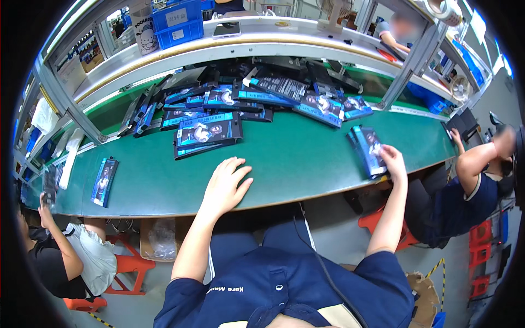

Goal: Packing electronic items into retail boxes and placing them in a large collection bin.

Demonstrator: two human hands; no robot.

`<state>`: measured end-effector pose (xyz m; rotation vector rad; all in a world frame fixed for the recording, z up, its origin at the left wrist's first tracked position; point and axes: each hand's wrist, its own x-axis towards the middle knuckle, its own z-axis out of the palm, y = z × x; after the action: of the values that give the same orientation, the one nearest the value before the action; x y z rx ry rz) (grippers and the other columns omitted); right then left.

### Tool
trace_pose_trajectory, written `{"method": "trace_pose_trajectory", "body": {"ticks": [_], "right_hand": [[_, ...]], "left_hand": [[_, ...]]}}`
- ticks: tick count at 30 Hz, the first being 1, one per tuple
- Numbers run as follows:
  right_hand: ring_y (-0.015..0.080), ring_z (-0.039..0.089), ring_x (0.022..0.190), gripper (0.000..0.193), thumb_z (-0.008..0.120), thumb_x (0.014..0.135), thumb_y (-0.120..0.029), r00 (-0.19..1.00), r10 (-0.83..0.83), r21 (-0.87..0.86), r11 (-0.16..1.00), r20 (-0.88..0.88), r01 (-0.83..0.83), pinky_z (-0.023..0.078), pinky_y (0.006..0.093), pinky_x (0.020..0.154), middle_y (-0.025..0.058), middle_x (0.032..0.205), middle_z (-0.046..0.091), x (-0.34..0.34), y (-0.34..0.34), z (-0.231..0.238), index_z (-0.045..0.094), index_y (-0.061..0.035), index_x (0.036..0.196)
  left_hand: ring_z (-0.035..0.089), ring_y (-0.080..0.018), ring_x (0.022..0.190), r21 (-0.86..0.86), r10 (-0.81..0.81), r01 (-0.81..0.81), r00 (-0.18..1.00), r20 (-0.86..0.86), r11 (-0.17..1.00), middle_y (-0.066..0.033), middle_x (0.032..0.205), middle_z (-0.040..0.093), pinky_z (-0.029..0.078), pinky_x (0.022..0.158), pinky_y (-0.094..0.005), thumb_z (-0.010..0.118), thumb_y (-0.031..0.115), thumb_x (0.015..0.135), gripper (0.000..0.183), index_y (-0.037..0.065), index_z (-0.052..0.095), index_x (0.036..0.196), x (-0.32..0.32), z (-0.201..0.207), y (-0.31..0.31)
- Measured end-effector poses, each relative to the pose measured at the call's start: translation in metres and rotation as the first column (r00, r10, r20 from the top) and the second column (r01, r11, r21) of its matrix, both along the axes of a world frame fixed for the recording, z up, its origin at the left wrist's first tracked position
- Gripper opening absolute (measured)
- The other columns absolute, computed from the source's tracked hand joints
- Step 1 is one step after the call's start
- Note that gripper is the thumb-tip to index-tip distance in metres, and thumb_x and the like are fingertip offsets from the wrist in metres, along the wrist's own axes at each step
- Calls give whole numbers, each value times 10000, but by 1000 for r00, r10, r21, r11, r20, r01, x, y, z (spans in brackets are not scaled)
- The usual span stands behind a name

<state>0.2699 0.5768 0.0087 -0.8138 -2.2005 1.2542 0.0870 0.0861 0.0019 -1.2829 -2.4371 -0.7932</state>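
Note:
My left hand point(224, 185) rests flat on the green table point(284, 156), fingers stretched out, with nothing in it. It lies just in front of a small stack of black and blue printed boxes point(205, 132). On the right, my right hand point(392, 161) grips the near edge of a slim black and blue box point(365, 150), thumb and fingers closed on it. Another such box seems to lie under or against it; I cannot tell if I hold both. A big heap of similar boxes point(224, 98) spreads along the table's far side.
A single box point(104, 182) lies at the left. A person point(60, 246) sits at the left end, another point(470, 186) at the right. Metal frame posts point(407, 68) and a shelf with blue bins point(178, 24) and a phone point(227, 29) stand behind the heap.

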Motion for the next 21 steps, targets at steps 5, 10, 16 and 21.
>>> {"method": "trace_pose_trajectory", "body": {"ticks": [5,10,16,21], "right_hand": [[119,575,754,604,744,739,-105,990,130,-18,991,60,-129,495,260,644,41,899,576,-27,-128,-8,530,-28,1298],[118,612,715,608,677,859,-180,836,546,-234,808,-49,-541,513,261,623,84,815,630,-72,-305,-7,420,-7,1382],[194,644,943,399,505,986,-163,592,762,-606,348,-261,-715,557,303,736,132,1113,617,-123,-368,-10,452,13,1341],[179,653,918,308,571,948,-131,647,710,-543,439,-279,-715,556,274,723,142,1079,638,-131,-380,-2,547,40,1203]], "left_hand": [[543,-378,1149,263,73,-153,954,290,953,-205,1244,566,437,976,-427,649,189,845,281,17,643,1066,46,10,5],[499,-468,1168,-115,327,-310,928,179,944,-377,1367,368,417,982,-486,670,472,781,772,9,449,1357,81,31,-6],[478,-449,1184,-411,676,-579,724,137,704,-380,1422,285,405,992,-483,700,498,650,1043,-71,287,1421,53,45,-67],[481,-426,1174,-514,832,-695,550,71,503,-344,1465,247,407,998,-456,685,483,611,1072,-75,272,1428,13,47,-113]]}}
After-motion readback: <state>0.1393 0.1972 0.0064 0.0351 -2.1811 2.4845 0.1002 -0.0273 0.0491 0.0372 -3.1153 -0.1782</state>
